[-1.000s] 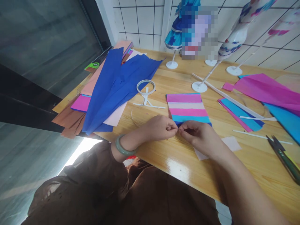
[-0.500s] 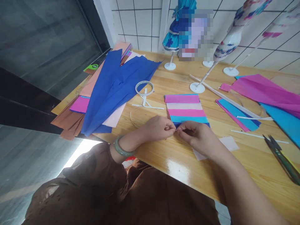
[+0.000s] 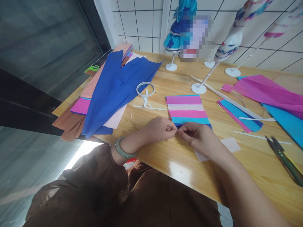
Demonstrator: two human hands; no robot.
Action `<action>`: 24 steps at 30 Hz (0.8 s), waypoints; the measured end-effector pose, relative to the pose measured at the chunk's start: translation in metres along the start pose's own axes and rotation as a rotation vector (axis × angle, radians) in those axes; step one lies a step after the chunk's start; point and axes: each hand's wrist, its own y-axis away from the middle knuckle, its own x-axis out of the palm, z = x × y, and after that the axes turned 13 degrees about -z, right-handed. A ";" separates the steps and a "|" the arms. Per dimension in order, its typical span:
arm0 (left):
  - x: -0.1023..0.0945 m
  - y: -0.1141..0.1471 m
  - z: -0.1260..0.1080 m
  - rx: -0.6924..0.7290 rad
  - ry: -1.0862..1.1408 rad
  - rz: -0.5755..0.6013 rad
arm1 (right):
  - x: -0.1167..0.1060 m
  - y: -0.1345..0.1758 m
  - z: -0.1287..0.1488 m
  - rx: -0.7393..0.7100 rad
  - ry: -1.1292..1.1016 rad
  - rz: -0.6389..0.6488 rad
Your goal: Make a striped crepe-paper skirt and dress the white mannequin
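One striped paper piece [image 3: 188, 108] is lying flat on the desk [image 3: 165, 157], showing five main bands: two pink, one pale, one turquoise and one dark blue, with a turquoise sliver peeping out along the far edge. Its near, blue edge is running just beyond the fingertips, and the two hands are partly covering it. The left hand [image 3: 162, 128] is curling with thumb and forefinger closed in a pinch; the right hand [image 3: 201, 138] is pinching likewise, its tips almost meeting the left's. Whatever they may be gripping is too small to make out.

Beneath the right hand, pale paper [image 3: 230, 144] is sticking out on both sides. Left of the striped piece, one tape roll [image 3: 145, 95] is resting partly over a few crossed white strips [image 3: 148, 107], and one thin cord [image 3: 132, 119] is curving down behind the left forearm. Farther left, one large blue sheet [image 3: 120, 82] is covering much of a pile of peach, pink and brown paper [image 3: 68, 121].

To the right, a small stack of coloured paper [image 3: 248, 118] is lying near a pink sheet [image 3: 270, 88] and a turquoise sheet [image 3: 284, 116], and one pair of scissors [image 3: 282, 157] is pointing toward them. Behind, four round white bases [image 3: 198, 88] are standing near the tiled wall [image 3: 145, 20].
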 end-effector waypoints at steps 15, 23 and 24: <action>-0.001 0.000 0.000 0.004 -0.002 0.006 | 0.002 0.000 -0.005 0.002 -0.038 0.016; -0.001 -0.001 -0.001 0.001 0.002 0.016 | 0.002 0.000 -0.001 0.030 -0.017 0.001; -0.001 -0.001 -0.001 -0.005 0.007 0.015 | 0.002 0.000 -0.002 0.035 -0.023 -0.001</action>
